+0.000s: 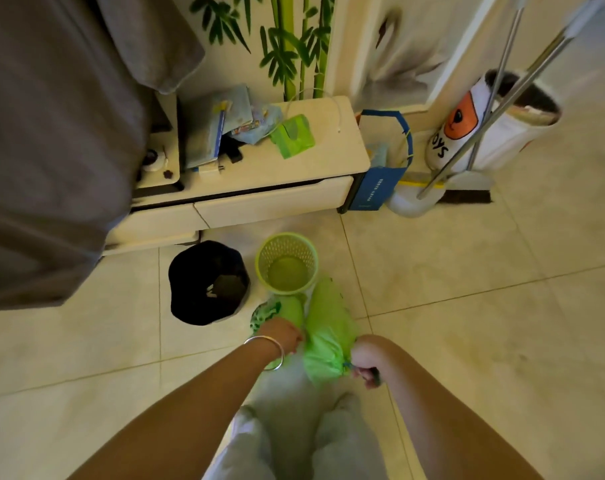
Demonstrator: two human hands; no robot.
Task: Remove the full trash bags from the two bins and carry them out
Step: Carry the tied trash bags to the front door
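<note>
A green trash bag (325,334) hangs in front of me, out of its bin. My right hand (365,360) grips the bag's gathered neck and a dark drawstring. My left hand (282,336), with a silver bangle on the wrist, holds the bag's left side. Behind the bag stands a green mesh bin (287,263) with no bag in it. To its left on the floor is a second bin with a black trash bag (207,282) in it, holding some rubbish.
A white low cabinet (259,181) with clutter and a green tissue pack stands behind the bins. A grey cloth (51,133) hangs at the left. A blue bag (380,174), broom, dustpan and a toy basket (484,123) stand at the right. Tiled floor lies all around.
</note>
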